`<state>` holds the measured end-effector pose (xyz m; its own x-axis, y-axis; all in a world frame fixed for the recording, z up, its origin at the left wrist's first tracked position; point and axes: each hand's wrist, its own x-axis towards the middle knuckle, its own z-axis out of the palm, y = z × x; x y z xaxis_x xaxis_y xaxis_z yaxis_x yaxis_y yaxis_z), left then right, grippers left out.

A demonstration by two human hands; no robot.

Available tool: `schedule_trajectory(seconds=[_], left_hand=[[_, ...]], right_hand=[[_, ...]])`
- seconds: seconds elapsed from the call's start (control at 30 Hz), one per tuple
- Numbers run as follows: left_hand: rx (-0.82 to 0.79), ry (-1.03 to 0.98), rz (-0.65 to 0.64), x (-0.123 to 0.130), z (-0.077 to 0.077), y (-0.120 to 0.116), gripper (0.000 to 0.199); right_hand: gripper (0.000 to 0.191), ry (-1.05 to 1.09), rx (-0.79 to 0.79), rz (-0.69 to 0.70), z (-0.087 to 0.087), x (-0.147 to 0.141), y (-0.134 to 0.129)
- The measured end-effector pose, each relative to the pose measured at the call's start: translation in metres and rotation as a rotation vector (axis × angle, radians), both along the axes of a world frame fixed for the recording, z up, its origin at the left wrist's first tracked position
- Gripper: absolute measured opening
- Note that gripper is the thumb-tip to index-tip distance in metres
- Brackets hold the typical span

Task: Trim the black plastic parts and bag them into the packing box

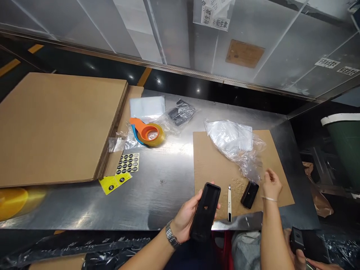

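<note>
My left hand [184, 221], with a metal watch at the wrist, is closed around a long black plastic case [206, 210]. The case is hollow on the side facing me and has a small hole in its floor. Over the right part of the cardboard sheet [208, 165], my right hand [272, 184] has its fingers curled together; what they hold, if anything, is hidden. Just left of that hand lies a smaller black plastic piece [249, 195]. A slim white knife-like tool marked A26 [229, 204] rests between the two hands. Beyond them is a crumpled clear plastic bag [233, 138].
Stacked cardboard sheets [62, 127] cover the table's left side. Beside them are an orange tape dispenser [147, 131], round stickers [128, 164] and a bagged dark part [181, 112]. At lower right, another person's hand [299, 258] holds a black part [297, 240].
</note>
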<state>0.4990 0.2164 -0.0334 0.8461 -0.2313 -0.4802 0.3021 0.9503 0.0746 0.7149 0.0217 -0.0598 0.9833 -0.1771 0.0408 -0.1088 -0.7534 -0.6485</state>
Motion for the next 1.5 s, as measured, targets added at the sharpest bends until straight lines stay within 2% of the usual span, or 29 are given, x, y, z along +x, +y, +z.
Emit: schedule_trajectory(seconds=[0.07,0.1,0.13,0.2,0.27,0.37,0.5,0.67,0.87,1.07,1.13,1.2,1.27,1.3,1.4,1.5], left_hand=[[0.024,0.024,-0.042,-0.002,0.0,0.0,0.049],[0.041,0.043,-0.064,-0.003,0.001,0.0,0.046],[0.064,0.065,-0.086,-0.004,0.002,0.0,0.043],[0.125,0.104,-0.131,-0.005,0.005,-0.001,0.037],[0.178,0.108,-0.181,-0.006,0.008,-0.001,0.035],[0.212,0.071,-0.252,-0.01,0.012,0.0,0.033],[0.187,0.057,-0.311,-0.015,0.011,0.002,0.035],[0.111,0.063,-0.357,-0.021,0.007,0.002,0.039],[-0.016,0.059,-0.384,-0.028,0.005,0.005,0.048],[-0.076,-0.001,-0.399,-0.034,-0.001,0.003,0.051],[-0.089,0.017,-0.376,-0.034,-0.003,0.002,0.049],[-0.09,0.043,-0.333,-0.035,-0.004,0.003,0.048],[-0.07,0.069,-0.27,-0.034,-0.004,0.005,0.047],[-0.054,0.079,-0.228,-0.034,-0.004,0.006,0.047],[-0.017,0.096,-0.122,-0.035,-0.003,0.009,0.044],[0.0,0.112,-0.075,-0.037,-0.003,0.01,0.043]], right_hand=[[0.025,-0.001,0.07,0.297,0.024,-0.037,0.022],[0.026,-0.005,0.115,0.63,0.036,-0.055,0.033],[0.029,0.002,0.126,0.9,0.049,-0.072,0.045],[0.033,0.02,0.078,1.241,0.069,-0.098,0.066],[0.029,0.021,0.0,1.369,0.08,-0.11,0.08],[0.024,0.003,-0.057,1.411,0.085,-0.11,0.086],[0.023,0.018,-0.027,1.476,0.086,-0.106,0.081],[0.023,0.015,-0.042,1.496,0.085,-0.112,0.081],[0.019,0.081,0.031,1.427,0.08,-0.121,0.083],[0.019,0.286,0.2,1.261,0.067,-0.125,0.082],[0.024,0.407,0.306,1.107,0.057,-0.125,0.083],[0.033,0.452,0.397,0.839,0.041,-0.125,0.082],[0.043,0.4,0.393,0.593,0.022,-0.125,0.076],[0.046,0.358,0.353,0.517,0.012,-0.124,0.07],[0.051,0.273,0.188,0.444,-0.022,-0.125,0.048],[0.043,0.177,0.001,0.429,-0.054,-0.131,0.026]])
